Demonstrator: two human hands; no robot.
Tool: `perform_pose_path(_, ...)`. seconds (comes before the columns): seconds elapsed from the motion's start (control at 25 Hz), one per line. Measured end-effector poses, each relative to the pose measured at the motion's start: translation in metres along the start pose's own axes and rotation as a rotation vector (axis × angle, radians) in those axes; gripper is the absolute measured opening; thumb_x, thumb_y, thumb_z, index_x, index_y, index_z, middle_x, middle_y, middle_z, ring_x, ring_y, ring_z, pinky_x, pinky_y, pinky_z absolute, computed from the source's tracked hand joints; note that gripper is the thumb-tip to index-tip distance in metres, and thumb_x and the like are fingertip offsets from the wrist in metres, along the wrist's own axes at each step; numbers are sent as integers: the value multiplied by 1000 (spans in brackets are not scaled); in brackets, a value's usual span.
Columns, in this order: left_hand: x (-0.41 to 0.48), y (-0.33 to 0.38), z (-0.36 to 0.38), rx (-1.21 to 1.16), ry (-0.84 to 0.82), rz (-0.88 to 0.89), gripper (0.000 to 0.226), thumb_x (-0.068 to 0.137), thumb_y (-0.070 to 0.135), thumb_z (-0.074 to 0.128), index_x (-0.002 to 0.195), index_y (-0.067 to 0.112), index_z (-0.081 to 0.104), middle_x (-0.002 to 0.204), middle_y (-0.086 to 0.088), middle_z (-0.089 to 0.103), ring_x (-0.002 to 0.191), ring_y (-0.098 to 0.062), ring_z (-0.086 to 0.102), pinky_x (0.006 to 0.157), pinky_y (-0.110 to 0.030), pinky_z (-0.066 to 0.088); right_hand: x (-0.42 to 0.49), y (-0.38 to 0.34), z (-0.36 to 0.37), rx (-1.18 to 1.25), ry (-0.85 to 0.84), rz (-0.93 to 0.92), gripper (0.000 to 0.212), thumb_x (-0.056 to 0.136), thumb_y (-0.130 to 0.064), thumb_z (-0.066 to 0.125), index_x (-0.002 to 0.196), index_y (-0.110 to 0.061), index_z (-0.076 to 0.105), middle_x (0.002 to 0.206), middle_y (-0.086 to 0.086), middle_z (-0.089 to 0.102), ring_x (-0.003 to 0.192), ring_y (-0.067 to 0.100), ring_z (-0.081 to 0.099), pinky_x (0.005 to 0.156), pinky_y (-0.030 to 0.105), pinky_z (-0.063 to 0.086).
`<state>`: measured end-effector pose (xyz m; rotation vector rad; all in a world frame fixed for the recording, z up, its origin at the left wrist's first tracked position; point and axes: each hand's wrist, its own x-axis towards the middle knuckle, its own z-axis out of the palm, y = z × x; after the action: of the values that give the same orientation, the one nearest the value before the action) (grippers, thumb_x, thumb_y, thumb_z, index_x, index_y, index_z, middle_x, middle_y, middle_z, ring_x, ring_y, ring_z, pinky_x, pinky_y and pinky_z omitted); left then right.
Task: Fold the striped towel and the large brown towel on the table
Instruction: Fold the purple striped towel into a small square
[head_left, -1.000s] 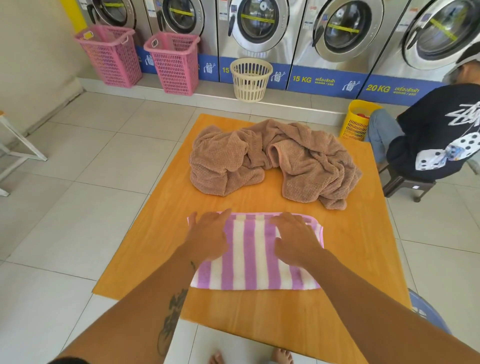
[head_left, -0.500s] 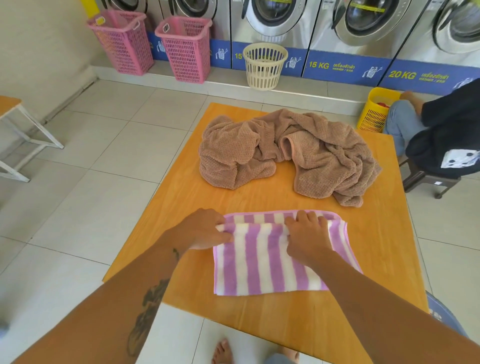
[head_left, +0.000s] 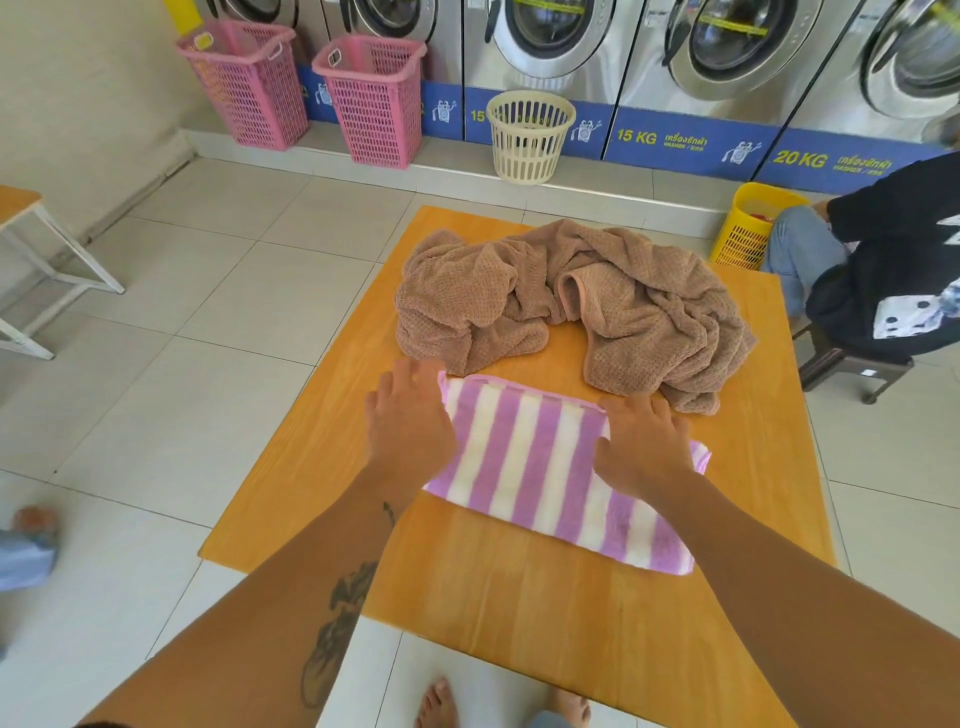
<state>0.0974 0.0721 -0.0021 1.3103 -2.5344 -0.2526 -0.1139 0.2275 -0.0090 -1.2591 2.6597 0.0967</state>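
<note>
The purple-and-white striped towel (head_left: 540, 467) lies folded and flat on the wooden table (head_left: 519, 613), slanting down to the right. My left hand (head_left: 410, 421) rests flat with straight fingers on its left edge. My right hand (head_left: 641, 441) presses flat on the towel's right part, fingers spread. Just behind, the large brown towel (head_left: 571, 301) sits crumpled in a heap across the far half of the table, touching the striped towel's far edge.
A person (head_left: 883, 280) sits on a stool (head_left: 852, 364) off the table's right side beside a yellow basket (head_left: 748, 228). Two pink baskets (head_left: 374, 98) and a cream basket (head_left: 530, 135) stand before the washing machines. A small bench (head_left: 31, 260) is at left.
The striped towel has slid farther up the table and turned slantwise. My left hand let go of its pinched corner and now lies flat; my right hand stays flat on it.
</note>
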Motion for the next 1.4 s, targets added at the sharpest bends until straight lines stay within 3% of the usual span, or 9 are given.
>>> perform_pose_path(0.16, -31, 32, 6, -135, -298, 204, 33, 90, 19, 49, 122, 20, 56, 112, -3, 57, 102, -28, 58, 86, -40, 44, -10, 20, 8, -25, -288, 160, 58, 91, -46, 41, 145, -27, 27, 139, 6, 40, 128, 33, 41, 99, 52, 35)
perform_pose_path(0.28, -67, 43, 33, -85, -586, 177, 53, 94, 39, 46, 145, 33, 36, 146, 1, 35, 136, -23, 32, 110, -46, 29, -29, 26, 6, -97, -284, 187, 59, 91, -52, 39, 144, -30, 26, 128, 6, 53, 119, 31, 49, 98, 49, 35)
perform_pose_path(0.48, -61, 16, 37, 126, -627, 259, 84, 84, 55, 56, 155, 36, 14, 164, -5, -6, 151, -25, -11, 119, -59, -4, -64, 10, 3, 541, -456, 269, 61, 85, -35, 59, 139, -22, 33, 105, 5, 56, 97, 30, 58, 84, 38, 51)
perform_pose_path(0.64, -72, -4, 10, 111, -567, 573, 77, 78, 59, 30, 150, 33, 31, 159, -7, 20, 148, -30, 16, 120, -48, 13, -90, -11, 14, 533, -310, 133, 54, 95, -32, 47, 145, -29, 29, 119, 8, 58, 105, 31, 60, 85, 38, 49)
perform_pose_path(0.84, -139, -10, 19, 15, -553, 923, 71, 73, 31, 57, 142, 35, 38, 148, -4, 36, 138, -25, 33, 116, -46, 24, -124, 6, 30, 75, -180, -197, 78, 80, -8, 53, 148, -35, 27, 145, 3, 31, 123, 29, 43, 98, 39, 45)
perform_pose_path(0.96, -156, -12, 23, 39, -603, 868, 78, 73, 39, 58, 146, 38, 29, 159, -5, 16, 149, -26, 8, 120, -49, 10, -146, 18, 33, -23, -262, -245, 93, 79, -10, 59, 154, -41, 12, 158, 0, 11, 137, 27, 28, 106, 37, 41)
perform_pose_path(1.08, -160, -14, 30, 84, -504, 865, 56, 68, 44, 68, 120, 39, 49, 138, -3, 43, 130, -26, 38, 105, -47, 38, -163, 8, 37, 11, -280, -221, 100, 77, -13, 60, 155, -41, 4, 161, 0, 9, 144, 26, 17, 111, 38, 36)
perform_pose_path(1.32, -140, -21, 16, -249, -485, 580, 20, 85, 37, 39, 100, 32, 51, 100, 7, 61, 94, -19, 56, 86, -37, 39, -183, -24, 45, -76, -299, -253, 109, 68, -22, 63, 155, -35, -1, 154, 4, 11, 140, 33, 17, 111, 42, 32)
perform_pose_path(1.4, -127, -19, 6, -462, -486, 411, 3, 96, 32, 43, 95, 31, 45, 78, 5, 61, 71, -21, 57, 64, -36, 40, -183, -30, 49, -95, -178, -260, 91, 70, -27, 62, 151, -36, 19, 142, 7, 27, 131, 33, 30, 104, 40, 38)
